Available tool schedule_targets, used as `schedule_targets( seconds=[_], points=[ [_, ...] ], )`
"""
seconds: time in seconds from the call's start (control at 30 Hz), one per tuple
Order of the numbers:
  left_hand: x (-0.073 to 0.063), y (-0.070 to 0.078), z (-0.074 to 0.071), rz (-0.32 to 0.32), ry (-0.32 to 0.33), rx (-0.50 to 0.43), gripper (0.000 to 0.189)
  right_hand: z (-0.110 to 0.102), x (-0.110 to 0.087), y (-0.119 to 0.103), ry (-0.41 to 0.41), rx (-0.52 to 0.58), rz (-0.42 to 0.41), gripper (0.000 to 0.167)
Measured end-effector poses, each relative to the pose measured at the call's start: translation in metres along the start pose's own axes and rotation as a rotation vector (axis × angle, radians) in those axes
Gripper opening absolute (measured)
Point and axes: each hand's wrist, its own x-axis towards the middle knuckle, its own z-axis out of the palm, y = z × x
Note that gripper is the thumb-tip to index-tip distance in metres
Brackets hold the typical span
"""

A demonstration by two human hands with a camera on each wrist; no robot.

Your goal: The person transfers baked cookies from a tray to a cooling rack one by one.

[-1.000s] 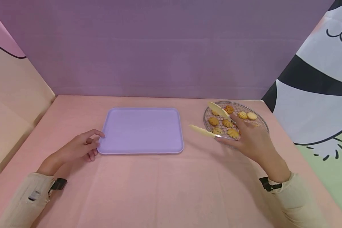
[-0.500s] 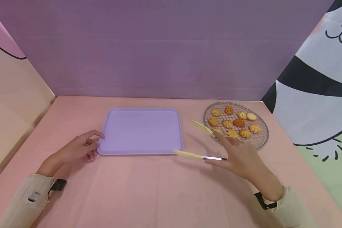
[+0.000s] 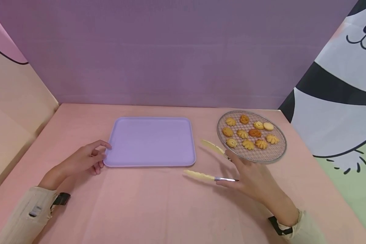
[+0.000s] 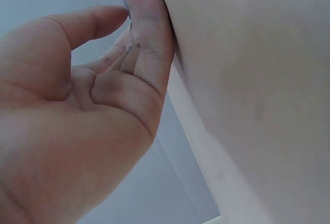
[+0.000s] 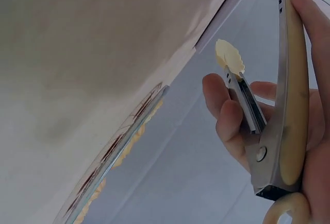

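Note:
My left hand (image 3: 86, 157) rests beside the left edge of a purple rectangular tray (image 3: 149, 142), index fingertip on its rim and thumb close to it. In the left wrist view, the side of the left hand (image 4: 124, 95) lies against the table. My right hand (image 3: 256, 179) holds a pair of cream-tipped metal tongs (image 3: 225, 179) spread wide, with nothing between the tips. These point left, in front of the tray's right corner. In the right wrist view, the tongs (image 5: 281, 100) lie in the palm, fingers around the two arms.
A round wire rack (image 3: 276, 154) with several cookies (image 3: 248, 144) stands at the back right, just beyond the right hand. A pink cloth (image 3: 140, 206) covers the table. A purple wall (image 3: 170, 61) closes off the back.
My right hand has drawn the spread tongs back from over the rack, toward the left and the front, uncovering the cookies. The left hand and the tray stay put.

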Motion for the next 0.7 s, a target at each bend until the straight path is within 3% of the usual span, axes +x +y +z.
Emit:
schedule_targets(
  seconds=[0.17,0.47,0.7],
  points=[
    [0.000,-0.001,0.001,-0.005,0.007,-0.011,0.038,0.000,0.000,-0.001,-0.008,0.004,0.023,0.098],
    [-0.005,-0.002,-0.002,0.025,-0.022,-0.014,0.037,0.003,-0.009,-0.011,-0.167,-0.019,0.124,0.099],
    [-0.001,-0.002,-0.001,0.016,-0.020,-0.038,0.038,-0.001,-0.009,-0.012,-0.278,0.052,0.215,0.106]
  ],
)
